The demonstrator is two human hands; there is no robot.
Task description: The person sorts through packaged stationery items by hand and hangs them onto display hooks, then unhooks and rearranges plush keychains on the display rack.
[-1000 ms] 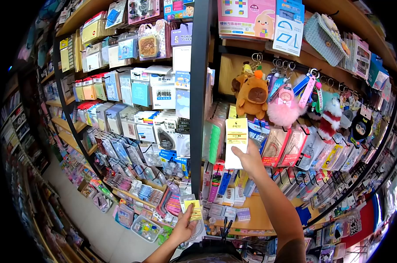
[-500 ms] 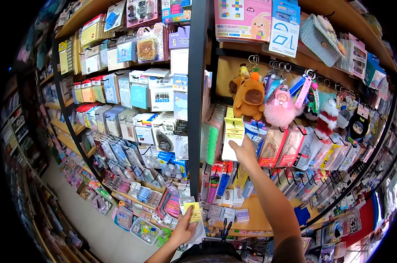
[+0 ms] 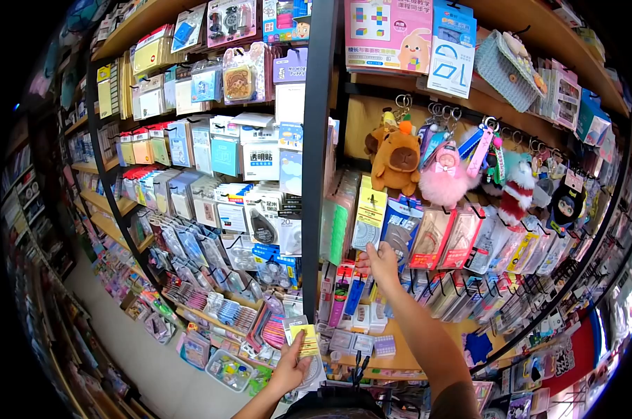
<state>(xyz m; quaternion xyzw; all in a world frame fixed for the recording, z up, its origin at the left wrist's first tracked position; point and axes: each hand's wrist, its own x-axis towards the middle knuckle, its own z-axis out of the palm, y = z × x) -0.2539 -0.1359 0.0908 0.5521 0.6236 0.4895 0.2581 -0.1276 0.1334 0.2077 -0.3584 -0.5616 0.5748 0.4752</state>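
Note:
Low in front of me, my left hand (image 3: 291,364) is closed on packaged rulers (image 3: 314,370) in clear sleeves with a yellow label, a round scale showing at the lower end. My right hand (image 3: 380,267) reaches to the rack, fingers loosely apart and holding nothing. Its fingertips are just below a hanging yellow-headed ruler pack (image 3: 369,216) with a grey round scale; whether they touch its lower edge I cannot tell. Beside that pack hang a blue-carded pack (image 3: 402,230) on the right and green strips (image 3: 337,230) in clear wrap on the left.
A dark upright post (image 3: 317,160) divides the racks. Above the right hand hang a brown capybara plush (image 3: 397,164) and a pink fluffy keychain (image 3: 445,178). Red-edged packs (image 3: 433,237) hang to the right. A plastic bin (image 3: 230,370) stands lower left, by the floor (image 3: 145,356).
My right hand has come off the yellow-headed pack and moved slightly down. That pack, earlier showing a white surface, now hangs with its round scale visible. My left hand still holds its packs.

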